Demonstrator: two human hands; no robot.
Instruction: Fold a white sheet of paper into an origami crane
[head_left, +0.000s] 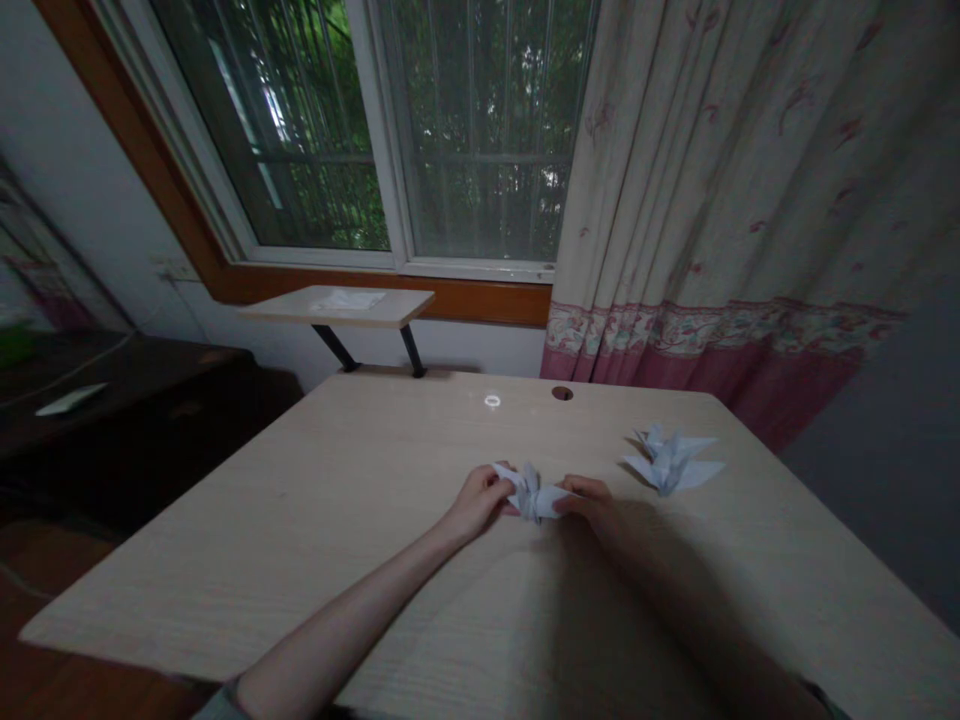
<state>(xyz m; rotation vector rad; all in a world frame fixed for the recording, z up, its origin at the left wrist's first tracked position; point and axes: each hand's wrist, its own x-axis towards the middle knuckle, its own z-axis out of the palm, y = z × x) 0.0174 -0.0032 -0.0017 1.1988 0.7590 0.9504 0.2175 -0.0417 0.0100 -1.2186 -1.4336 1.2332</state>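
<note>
Two paper cranes | first crane (531,495) gripped by left fingers (499,482), right fingers (576,492) | second crane (670,460) on desk (300,530)

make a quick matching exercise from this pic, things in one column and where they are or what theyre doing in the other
Things
1. left hand
2. loose origami crane
3. curtain
4. white sheet

Places and states
A. lying on the small shelf below the window
B. hanging beside the window, with a pink band along its bottom
C. gripping the held origami crane from the left
D. lying on the desk, to the right of the hands

Right pairs: 1-C, 2-D, 3-B, 4-A
</note>
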